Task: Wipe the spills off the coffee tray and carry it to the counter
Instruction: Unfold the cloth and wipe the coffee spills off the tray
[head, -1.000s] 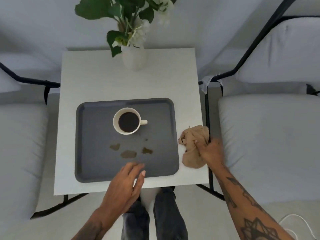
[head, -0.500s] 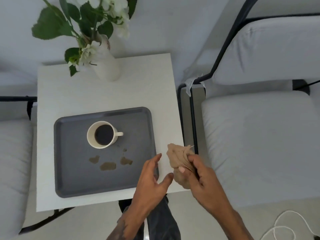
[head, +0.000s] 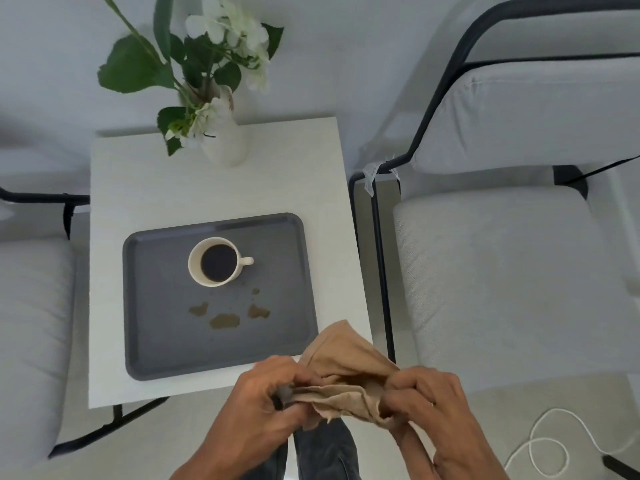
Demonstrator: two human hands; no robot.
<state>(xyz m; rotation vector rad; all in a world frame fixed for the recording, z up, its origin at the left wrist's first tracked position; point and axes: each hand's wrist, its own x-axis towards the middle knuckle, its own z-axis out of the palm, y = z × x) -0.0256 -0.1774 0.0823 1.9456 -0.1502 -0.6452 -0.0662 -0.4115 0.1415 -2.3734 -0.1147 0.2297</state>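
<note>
On the white counter (head: 145, 188), a grey tray (head: 166, 341) carries a coffee cup (head: 214, 261) and brown spills (head: 224, 320). Below its near right corner, the left hand (head: 266, 400) and right hand (head: 426, 400) both grip a crumpled tan cloth (head: 346, 372), held above the counter edge.

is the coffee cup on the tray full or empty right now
Not empty: the cup stands upright on the tray with dark coffee inside, its surface a little below the rim. Brown spills lie nearer the person.

Matt grey tray (head: 162, 341), soft tan cloth (head: 346, 358), glossy white cup (head: 194, 268).
</note>
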